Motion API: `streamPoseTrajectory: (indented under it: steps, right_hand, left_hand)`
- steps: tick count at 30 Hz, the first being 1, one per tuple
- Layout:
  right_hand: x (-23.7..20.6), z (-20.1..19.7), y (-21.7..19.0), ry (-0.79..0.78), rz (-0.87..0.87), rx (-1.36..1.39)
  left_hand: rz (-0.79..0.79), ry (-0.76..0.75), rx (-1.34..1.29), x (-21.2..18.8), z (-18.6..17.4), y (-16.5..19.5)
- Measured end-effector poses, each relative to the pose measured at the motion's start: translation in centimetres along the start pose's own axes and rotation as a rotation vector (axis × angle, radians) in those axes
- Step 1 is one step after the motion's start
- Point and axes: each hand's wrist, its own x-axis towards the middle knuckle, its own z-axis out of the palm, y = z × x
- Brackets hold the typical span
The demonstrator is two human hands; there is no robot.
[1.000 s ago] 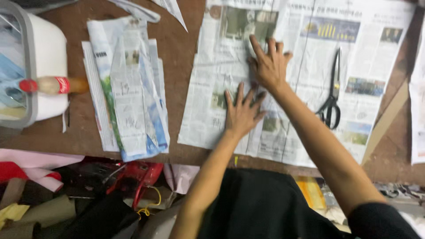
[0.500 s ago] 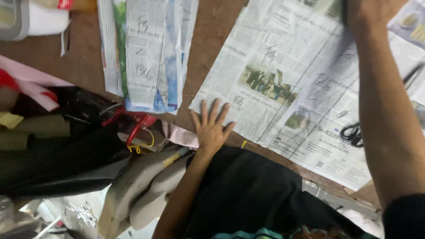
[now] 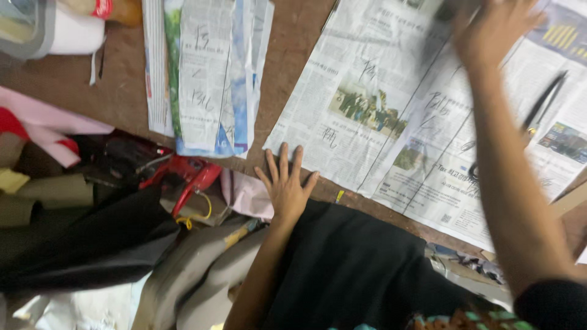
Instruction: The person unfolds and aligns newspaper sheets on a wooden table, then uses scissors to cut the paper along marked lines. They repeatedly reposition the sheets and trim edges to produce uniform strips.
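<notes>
A large sheet of newspaper (image 3: 391, 116) lies spread on a brown table (image 3: 293, 55). My left hand (image 3: 286, 183) rests flat at the table's near edge, fingers apart, fingertips on the sheet's lower left corner. My right hand (image 3: 492, 27) is blurred at the top right, stretched out flat over the far part of the same sheet and holding nothing. Black-handled scissors (image 3: 541, 107) lie on the newspaper just right of my right forearm.
A stack of cut newspaper strips (image 3: 208, 73) lies left of the big sheet. A white tub (image 3: 67, 33) with a bottle (image 3: 113, 9) stands at the top left. Red-handled pliers (image 3: 183, 177), rolled card and dark cloth (image 3: 92, 244) crowd the lower left, below the table edge.
The view has swung down and left. My left hand has slid from the middle of the sheet back to its near corner. My right hand stays stretched out over the far part.
</notes>
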Motion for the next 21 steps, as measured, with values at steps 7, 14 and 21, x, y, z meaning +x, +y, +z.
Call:
streamPoseTrajectory:
  steps: [7, 14, 21]
  right_hand:
    - [-20.0, -3.9, -7.4, -0.211, -0.052, 0.035]
    - [-22.5, -7.0, -7.2, -0.188, -0.134, -0.018]
    - [-24.1, -6.8, -5.5, -0.095, -0.073, 0.074]
  left_hand:
    - [-0.001, 0.000, -0.009, 0.1, -0.8, 0.9]
    - [0.002, -0.036, -0.019, -1.0, -0.7, 1.0]
    - [-0.032, 0.067, -0.134, -2.9, -1.5, -1.7]
